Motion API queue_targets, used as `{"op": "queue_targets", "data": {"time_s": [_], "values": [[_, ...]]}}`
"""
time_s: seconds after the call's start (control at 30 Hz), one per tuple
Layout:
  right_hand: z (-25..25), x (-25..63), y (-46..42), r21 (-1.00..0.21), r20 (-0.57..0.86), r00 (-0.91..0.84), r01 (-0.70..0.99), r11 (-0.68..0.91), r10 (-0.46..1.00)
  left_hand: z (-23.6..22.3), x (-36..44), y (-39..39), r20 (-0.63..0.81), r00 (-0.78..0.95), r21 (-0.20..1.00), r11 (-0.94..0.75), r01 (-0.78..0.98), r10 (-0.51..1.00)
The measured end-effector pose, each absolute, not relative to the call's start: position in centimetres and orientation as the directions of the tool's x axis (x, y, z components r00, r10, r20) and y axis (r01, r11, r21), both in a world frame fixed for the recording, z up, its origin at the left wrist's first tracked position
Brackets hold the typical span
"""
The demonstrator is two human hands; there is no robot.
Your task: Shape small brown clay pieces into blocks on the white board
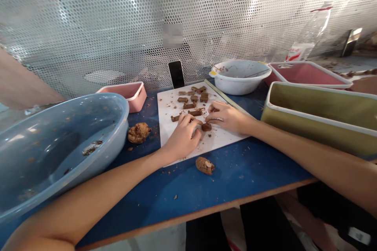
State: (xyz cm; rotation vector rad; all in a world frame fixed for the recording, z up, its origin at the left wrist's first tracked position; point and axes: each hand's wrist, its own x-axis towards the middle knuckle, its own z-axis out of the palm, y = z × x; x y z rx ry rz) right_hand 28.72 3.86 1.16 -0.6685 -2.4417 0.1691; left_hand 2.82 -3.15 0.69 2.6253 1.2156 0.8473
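Two hands: both rest on the white board, which lies near the middle of the blue desk.
Left hand: fingers curled together, palm down, fingertips touching a small brown clay piece; whether it clamps the piece I cannot tell.
Right hand: fingers bent and close together, pressing on the board just beside the same piece.
Clay piece: on the board's near half, between the two hands.
Cut clay bits: scattered over the board's far half.
Clay lumps: one off the board's left edge, one off its near edge, toward the desk's front edge.
Blue basin: at the desk's left edge.
Pink box: far left part of the desk.
Phone: upright at the far edge, against the perforated screen.
White bowl: far edge, right of the board.
Olive tray: right edge.
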Motion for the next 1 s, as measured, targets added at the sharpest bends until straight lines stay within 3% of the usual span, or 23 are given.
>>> {"op": "queue_targets", "data": {"time_s": [0.47,0.8,1.0], "values": [[0.7,29.3,4.4,-0.35,0.582,-0.622,0.39,0.852,0.524,0.7,2.8,-3.1,0.439,0.52,0.319,-0.669,0.671,0.732],[0.2,28.4,4.4,-0.391,0.539,-0.622,0.413,0.823,0.568,0.6,2.7,-3.0,0.43,0.522,0.324,-0.666,0.672,0.736],[0.4,28.2,4.0,-0.451,0.571,-0.523,0.445,0.773,0.634,0.7,2.8,-3.2,0.435,0.526,0.319,-0.671,0.669,0.731]]}}
